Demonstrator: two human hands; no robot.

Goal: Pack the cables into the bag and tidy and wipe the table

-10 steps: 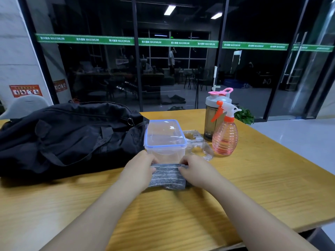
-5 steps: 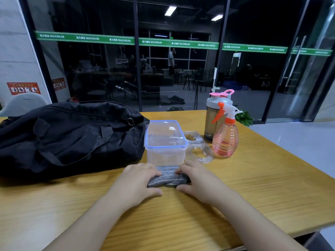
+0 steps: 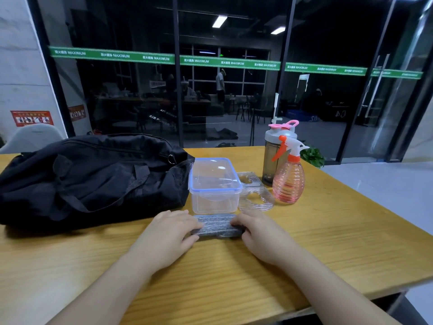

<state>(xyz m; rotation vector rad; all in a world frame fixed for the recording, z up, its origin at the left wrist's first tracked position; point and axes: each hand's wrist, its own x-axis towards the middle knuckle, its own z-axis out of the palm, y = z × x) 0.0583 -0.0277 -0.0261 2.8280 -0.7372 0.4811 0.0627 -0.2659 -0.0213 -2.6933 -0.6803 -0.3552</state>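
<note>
2 hands [image 3: 167, 233] [image 3: 257, 231] grasp the folded grey cloth [image 3: 215, 227] by its ends; its long axis runs grip to grip across the counter [image 3: 328, 242]

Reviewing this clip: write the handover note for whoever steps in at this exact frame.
Left hand and right hand both hold the folded grey cloth, pressing it on the table near its front edge.
Black bag lies at left, apparently zipped; no cables visible.
Clear lidded box, clear plastic tray, pink spray bottle and grey shaker bottle stand behind the cloth.
Done: cables seemingly packed.
Left: whether the table is wiped cannot be told; loose items remain to tidy.
</note>
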